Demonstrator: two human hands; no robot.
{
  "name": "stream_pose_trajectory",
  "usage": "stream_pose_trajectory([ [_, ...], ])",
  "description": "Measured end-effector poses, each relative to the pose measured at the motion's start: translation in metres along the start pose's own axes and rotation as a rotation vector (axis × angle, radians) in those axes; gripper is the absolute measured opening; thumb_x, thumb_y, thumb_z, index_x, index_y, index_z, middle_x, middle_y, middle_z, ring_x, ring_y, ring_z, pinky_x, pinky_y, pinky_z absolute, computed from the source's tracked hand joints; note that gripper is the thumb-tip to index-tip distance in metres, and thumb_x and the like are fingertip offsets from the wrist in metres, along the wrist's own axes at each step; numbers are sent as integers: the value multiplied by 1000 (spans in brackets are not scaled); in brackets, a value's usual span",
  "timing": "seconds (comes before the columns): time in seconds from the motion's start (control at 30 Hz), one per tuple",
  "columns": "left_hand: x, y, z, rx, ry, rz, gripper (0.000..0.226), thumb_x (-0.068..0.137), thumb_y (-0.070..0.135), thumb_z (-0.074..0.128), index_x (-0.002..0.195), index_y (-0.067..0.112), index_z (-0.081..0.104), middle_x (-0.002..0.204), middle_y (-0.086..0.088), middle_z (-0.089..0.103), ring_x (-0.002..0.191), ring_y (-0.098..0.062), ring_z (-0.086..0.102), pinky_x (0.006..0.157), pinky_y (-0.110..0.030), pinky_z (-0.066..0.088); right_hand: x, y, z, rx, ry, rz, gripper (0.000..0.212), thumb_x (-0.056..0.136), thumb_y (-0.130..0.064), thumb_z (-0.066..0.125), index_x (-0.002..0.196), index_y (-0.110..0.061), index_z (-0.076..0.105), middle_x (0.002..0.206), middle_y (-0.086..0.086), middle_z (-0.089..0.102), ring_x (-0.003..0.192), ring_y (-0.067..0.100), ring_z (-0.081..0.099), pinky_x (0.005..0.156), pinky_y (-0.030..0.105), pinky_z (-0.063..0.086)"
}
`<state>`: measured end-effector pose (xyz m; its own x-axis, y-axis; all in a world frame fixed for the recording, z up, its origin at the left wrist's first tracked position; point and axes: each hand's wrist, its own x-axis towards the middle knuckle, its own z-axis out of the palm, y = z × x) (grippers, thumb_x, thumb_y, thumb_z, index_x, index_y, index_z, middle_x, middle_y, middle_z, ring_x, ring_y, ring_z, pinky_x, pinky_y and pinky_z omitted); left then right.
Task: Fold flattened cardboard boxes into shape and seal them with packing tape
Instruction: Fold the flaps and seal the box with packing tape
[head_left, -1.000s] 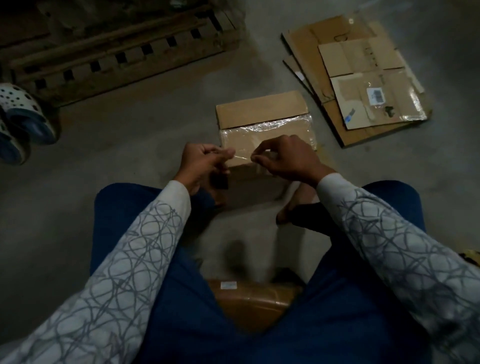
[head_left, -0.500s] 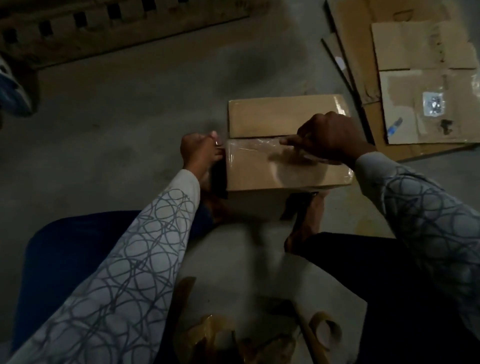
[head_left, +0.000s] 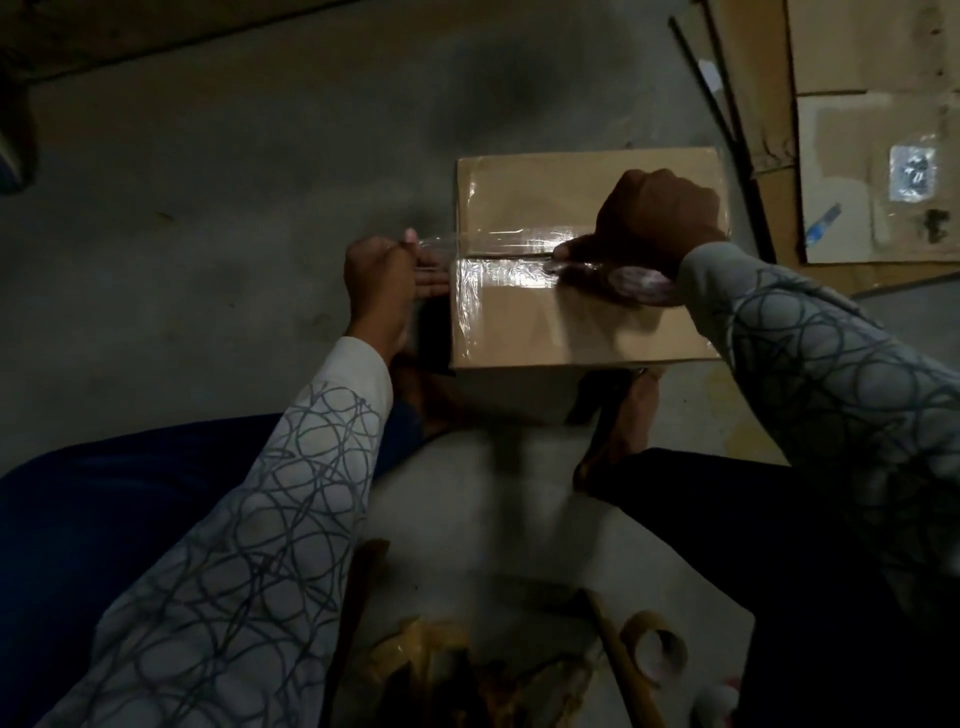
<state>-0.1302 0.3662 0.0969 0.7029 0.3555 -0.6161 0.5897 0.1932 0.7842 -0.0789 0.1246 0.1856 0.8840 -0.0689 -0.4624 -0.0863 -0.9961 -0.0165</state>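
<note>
Both hands (head_left: 382, 280) (head_left: 654, 218) press tape (head_left: 511, 244) across box (head_left: 587, 322) seam.

Left hand (head_left: 382, 283): closed in a loose fist at left, fingers curled, thumb and fingertips pinched together, knuckles facing up. Right hand (head_left: 652, 221): farther right, palm down, fingers folded under, fingertips (head_left: 569, 253) pressed flat and pointing left. Both forearms reach forward in patterned long sleeves, wrists bare.

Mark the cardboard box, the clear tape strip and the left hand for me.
cardboard box (head_left: 571, 332): head view, bare near flap of its top.
clear tape strip (head_left: 511, 249): head view, glossy stretch over the centre seam.
left hand (head_left: 382, 283): head view, back of the hand.
</note>
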Motion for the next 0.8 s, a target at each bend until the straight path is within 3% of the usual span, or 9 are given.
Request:
stream_pose_trajectory([
  [0.13,2,-3,1,75,19,-15,32,105,17,51,80,-2,56,69,-13,65,45,-22,65,43,-31,55,-3,-12,3,-30,5,-5,92,70,-79,69,128,-9,56,124,19,60,116,38,59,94,41,42],
  [0.37,0,-8,-6,52,-19,-115,24,100,12,52,77,8,59,54,-2,58,53,-24,60,54,-33,57,5,-29,5,-89,10,-36,69,85,-61,68,135,-16,55,130,14,59,122,33,56,97,38,39],
  [0.5,4,-9,-6,69,-26,-196,17,98,18,56,87,8,64,78,-10,66,65,-25,64,60,-33,58,5,-31,6,-93,21,-37,60,88,-55,67,133,-17,57,131,14,60,123,33,57,98,37,39],
  [0.53,4,-7,-3,112,-15,-210,19,96,23,61,99,4,63,91,-13,67,70,-25,66,61,-32,59,6,-30,6,-101,25,-38,58,89,-53,66,133,-17,57,131,14,60,123,34,57,98,38,39],
  [0.57,4,-6,0,226,22,-197,41,93,28,65,122,1,55,110,-15,65,83,-28,68,68,-35,59,6,-30,7,-110,30,-37,56,90,-52,65,132,-16,57,131,14,60,122,34,57,98,38,39],
  [0.6,2,-5,4,412,109,-113,67,91,32,67,144,2,38,131,-16,57,104,-32,65,85,-40,57,7,-30,9,-119,38,-39,55,91,-52,63,132,-16,57,130,15,60,122,34,57,98,38,39],
  [0.67,-16,1,22,724,279,344,77,96,29,59,158,9,19,156,-17,36,140,-36,41,114,-45,36,8,-32,10,-133,49,-49,51,95,-48,59,133,-15,55,132,15,58,123,34,55,99,38,38],
  [0.73,-41,-5,51,944,128,674,71,102,32,47,161,10,13,167,-15,17,154,-33,14,124,-47,10,7,-31,9,-146,36,-51,52,94,-47,60,135,-15,53,133,15,56,125,34,54,100,38,37],
  [0.8,-49,-28,71,1207,-28,651,71,106,45,29,161,10,1,170,-10,-5,156,-28,-7,125,-52,1,6,-26,6,-111,9,-39,61,88,-52,66,135,-15,53,133,15,56,125,34,54,101,39,37],
])
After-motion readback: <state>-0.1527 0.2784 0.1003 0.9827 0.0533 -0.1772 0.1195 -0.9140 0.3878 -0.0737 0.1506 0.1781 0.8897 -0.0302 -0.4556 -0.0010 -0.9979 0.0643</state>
